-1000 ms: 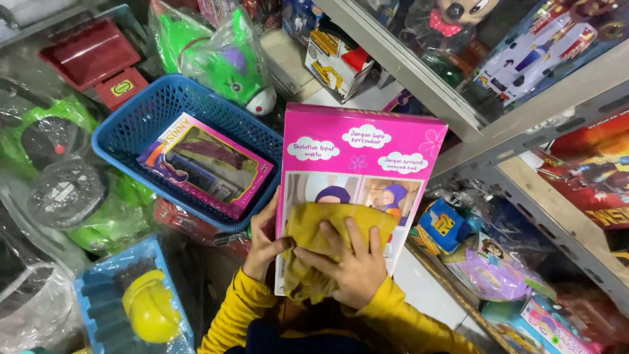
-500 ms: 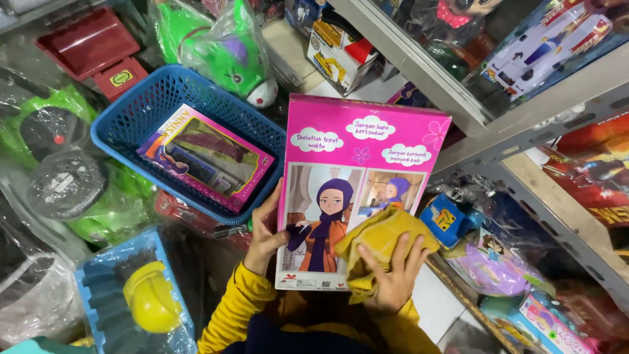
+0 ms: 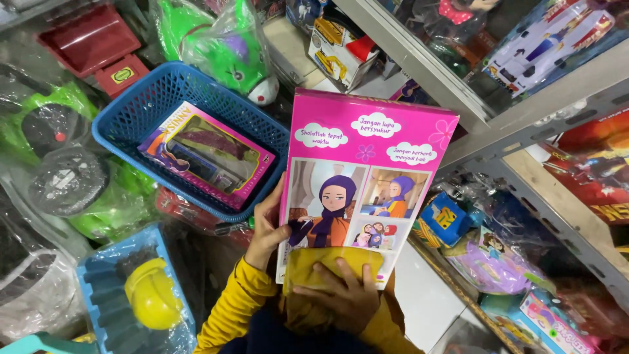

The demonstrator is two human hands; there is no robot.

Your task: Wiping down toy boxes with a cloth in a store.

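Note:
A tall pink toy box (image 3: 367,170) with doll pictures on its face stands upright in front of me. My left hand (image 3: 265,226) grips its left edge, thumb on the front. My right hand (image 3: 341,298) presses a folded yellow cloth (image 3: 327,265) against the box's bottom edge. Both arms wear yellow sleeves.
A blue plastic basket (image 3: 131,115) at the left holds another pink doll box (image 3: 206,154). Green wrapped toys (image 3: 226,46), a red tray (image 3: 88,39) and a yellow helmet toy (image 3: 151,295) lie around it. Grey metal shelves (image 3: 524,131) packed with boxed toys stand at the right.
My right hand with the yellow cloth has moved down from the box's middle and right side to its bottom edge, uncovering the pictures. The left hand keeps its hold.

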